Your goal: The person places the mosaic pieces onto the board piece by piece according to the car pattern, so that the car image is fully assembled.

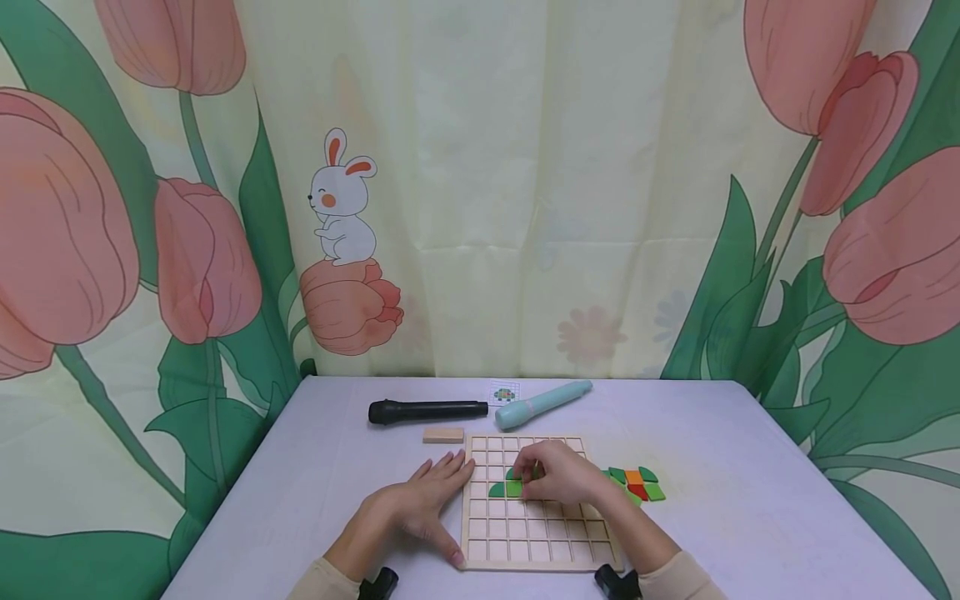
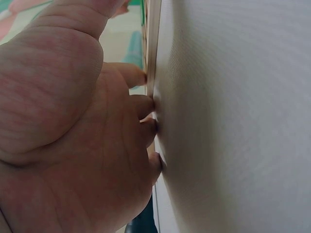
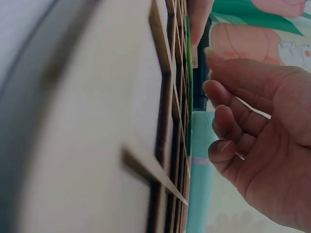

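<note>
A wooden grid board (image 1: 540, 533) lies on the table near me. My left hand (image 1: 442, 504) lies flat on the table, fingers straight, against the board's left edge (image 2: 151, 48). My right hand (image 1: 528, 477) hovers over the board's middle, its fingers curled. Thumb and forefinger pinch a green piece (image 1: 513, 475) that sits in the grid beside a green half-round piece (image 1: 497, 490). In the right wrist view the right hand (image 3: 201, 54) meets a thin green strip (image 3: 189, 73) on the board (image 3: 160, 97). The left hand's fingertips (image 2: 151, 104) touch the tabletop (image 2: 233, 121).
A small heap of green, orange and red pieces (image 1: 636, 483) lies just right of the board. Behind the board are a black microphone (image 1: 427, 411), a light blue marker (image 1: 542, 404), a small wooden block (image 1: 443, 434) and a little picture card (image 1: 504, 392). A tulip-print curtain hangs behind.
</note>
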`<state>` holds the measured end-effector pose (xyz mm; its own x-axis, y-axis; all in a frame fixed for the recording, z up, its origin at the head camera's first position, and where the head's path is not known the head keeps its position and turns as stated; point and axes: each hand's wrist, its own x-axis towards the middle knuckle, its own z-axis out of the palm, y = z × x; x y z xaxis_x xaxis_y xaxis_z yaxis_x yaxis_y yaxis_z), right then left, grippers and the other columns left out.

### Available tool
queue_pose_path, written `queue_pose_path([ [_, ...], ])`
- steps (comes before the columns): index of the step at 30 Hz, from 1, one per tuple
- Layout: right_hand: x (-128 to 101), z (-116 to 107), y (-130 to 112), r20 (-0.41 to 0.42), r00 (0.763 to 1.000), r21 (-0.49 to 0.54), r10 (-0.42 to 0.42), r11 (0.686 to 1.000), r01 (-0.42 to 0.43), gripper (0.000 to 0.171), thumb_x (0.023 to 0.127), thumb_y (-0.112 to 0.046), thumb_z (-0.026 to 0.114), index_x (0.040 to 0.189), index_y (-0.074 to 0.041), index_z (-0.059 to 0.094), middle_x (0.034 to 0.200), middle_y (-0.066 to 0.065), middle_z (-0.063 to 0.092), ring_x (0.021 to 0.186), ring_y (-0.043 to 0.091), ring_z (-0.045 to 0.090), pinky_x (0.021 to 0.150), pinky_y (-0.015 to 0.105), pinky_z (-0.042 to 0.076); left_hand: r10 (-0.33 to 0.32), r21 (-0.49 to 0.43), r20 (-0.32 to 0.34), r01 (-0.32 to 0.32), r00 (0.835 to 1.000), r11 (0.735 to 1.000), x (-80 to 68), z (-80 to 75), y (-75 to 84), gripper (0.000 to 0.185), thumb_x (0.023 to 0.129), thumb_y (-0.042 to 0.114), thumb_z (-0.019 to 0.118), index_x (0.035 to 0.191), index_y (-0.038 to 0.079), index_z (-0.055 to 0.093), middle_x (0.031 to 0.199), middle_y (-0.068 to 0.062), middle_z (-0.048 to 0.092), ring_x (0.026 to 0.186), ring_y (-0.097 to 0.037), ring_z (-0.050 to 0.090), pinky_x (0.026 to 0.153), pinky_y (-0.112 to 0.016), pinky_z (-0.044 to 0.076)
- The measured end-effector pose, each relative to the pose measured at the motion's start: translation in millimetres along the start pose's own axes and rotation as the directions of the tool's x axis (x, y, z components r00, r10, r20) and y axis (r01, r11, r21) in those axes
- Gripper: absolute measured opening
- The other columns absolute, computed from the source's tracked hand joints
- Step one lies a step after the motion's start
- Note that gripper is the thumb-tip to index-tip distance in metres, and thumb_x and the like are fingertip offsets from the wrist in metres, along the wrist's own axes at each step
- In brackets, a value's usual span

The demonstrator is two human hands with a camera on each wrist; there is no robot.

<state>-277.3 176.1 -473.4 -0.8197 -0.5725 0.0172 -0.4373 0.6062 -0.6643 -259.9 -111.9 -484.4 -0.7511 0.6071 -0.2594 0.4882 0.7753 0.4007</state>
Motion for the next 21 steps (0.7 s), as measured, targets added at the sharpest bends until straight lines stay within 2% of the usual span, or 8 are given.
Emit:
queue_pose_path([
  [9,-10.2,-26.2,6.9,-0.054,0.998,-0.012,-0.02,1.0,0.019,0.021,0.092,-0.018,0.08,0.11,-0.01,0.074,0.095,-0.006,0.069,0.081,0.013,0.059,0.067,0.025,0.05,-0.006,0.007,0.006,0.006,1.0,1.0,1.8,1.2,-1.4,0.139,0.063,0.072,0.089,0.168,0.018,0.016,0.177,-0.009,0.009,0.164,-0.03,0.007,0.133,-0.055,0.007],
  [14,-17.8,-41.3,11.4,-0.087,0.996,-0.009,0.015,1.0,-0.016,0.025,0.092,-0.022,0.081,0.112,-0.01,0.074,0.096,-0.005,0.068,0.086,0.015,0.058,0.066,0.025,0.051,-0.009,0.004,0.011,0.009,1.0,1.0,2.1,1.6,-1.1,0.138,0.063,0.071,0.089,0.168,0.019,0.016,0.177,-0.009,0.009,0.164,-0.03,0.007,0.133,-0.055,0.008],
  [21,-30.8,-65.2,16.4,-0.12,0.99,0.027,0.073,0.997,-0.07,0.029,0.092,-0.019,0.08,0.118,-0.008,0.073,0.102,0.003,0.072,0.09,0.019,0.057,0.069,0.025,0.053,-0.007,0.006,0.004,0.007,1.0,1.0,1.8,1.3,-1.6,0.139,0.063,0.07,0.09,0.168,0.018,0.017,0.177,-0.01,0.009,0.164,-0.031,0.007,0.133,-0.055,0.008],
])
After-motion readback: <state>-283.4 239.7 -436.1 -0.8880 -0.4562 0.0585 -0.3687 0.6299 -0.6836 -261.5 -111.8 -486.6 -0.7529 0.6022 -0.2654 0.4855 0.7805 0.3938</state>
